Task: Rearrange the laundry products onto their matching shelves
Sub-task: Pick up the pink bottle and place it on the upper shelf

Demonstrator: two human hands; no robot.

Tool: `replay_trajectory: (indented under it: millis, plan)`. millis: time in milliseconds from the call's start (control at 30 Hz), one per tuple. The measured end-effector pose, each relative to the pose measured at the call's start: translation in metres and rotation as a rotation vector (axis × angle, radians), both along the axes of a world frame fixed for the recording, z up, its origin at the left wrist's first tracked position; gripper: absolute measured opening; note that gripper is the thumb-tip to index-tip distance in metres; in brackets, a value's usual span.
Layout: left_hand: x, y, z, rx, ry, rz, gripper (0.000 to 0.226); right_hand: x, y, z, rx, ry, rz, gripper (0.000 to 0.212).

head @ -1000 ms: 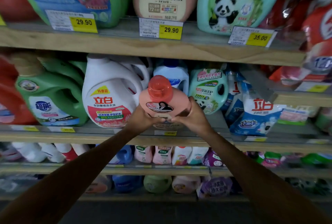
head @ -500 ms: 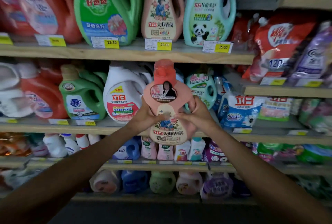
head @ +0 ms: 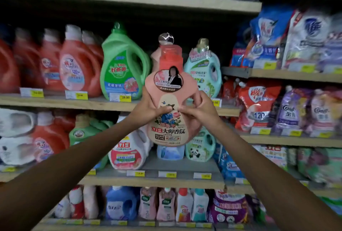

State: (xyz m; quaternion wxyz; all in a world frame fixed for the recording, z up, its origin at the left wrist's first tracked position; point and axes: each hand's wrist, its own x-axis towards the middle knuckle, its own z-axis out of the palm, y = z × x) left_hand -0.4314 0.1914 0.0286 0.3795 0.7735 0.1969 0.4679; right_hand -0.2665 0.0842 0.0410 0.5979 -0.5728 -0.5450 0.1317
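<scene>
I hold a pink detergent bottle [head: 169, 97] with a red cap upright in front of the shelves, level with the upper wooden shelf [head: 88, 103]. My left hand [head: 148, 108] grips its left side and my right hand [head: 199, 108] grips its right side, thumbs meeting on the label. Right behind it on that shelf stands a second pink bottle [head: 156, 55], mostly hidden, between a green jug [head: 122, 68] and a teal jug [head: 205, 71].
Red jugs [head: 74, 68] fill the upper shelf's left part. On the shelf below stand a white jug [head: 127, 149], a small blue bottle [head: 170, 152] and a panda-label teal jug [head: 200, 145]. Refill pouches [head: 259, 105] crowd the right-hand shelves. Small bottles line the bottom shelf [head: 159, 206].
Both hands have lifted the pink bottle from the middle shelf's level up to the upper shelf's level, and my view has tilted upward with it.
</scene>
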Motion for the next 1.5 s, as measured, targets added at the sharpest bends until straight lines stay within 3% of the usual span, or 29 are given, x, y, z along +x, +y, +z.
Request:
replay_trajectory:
  millis: [200, 500, 800, 1133, 1367, 1500]
  plan:
    - [0.008, 0.038, 0.066, 0.150, -0.021, 0.027, 0.089, 0.009, 0.043, 0.057, 0.109, -0.034, -0.013, 0.053]
    - [0.030, 0.121, 0.111, 0.258, -0.039, 0.078, 0.082, 0.029, 0.131, 0.100, 0.232, -0.092, -0.037, 0.044]
    - [0.058, 0.186, 0.105, 0.254, -0.031, 0.063, 0.081, 0.059, 0.197, 0.093, 0.237, -0.107, -0.060, 0.043]
    - [0.080, 0.213, 0.092, 0.119, -0.018, 0.085, 0.073, 0.081, 0.234, 0.076, 0.156, 0.047, 0.020, 0.038]
    - [0.084, 0.221, 0.077, 0.031, -0.096, 0.126, 0.061, 0.080, 0.263, 0.075, 0.066, 0.029, -0.047, 0.063]
    - [0.090, 0.219, 0.068, 0.068, -0.101, 0.188, 0.061, 0.081, 0.267, 0.068, 0.098, -0.028, -0.053, 0.058]
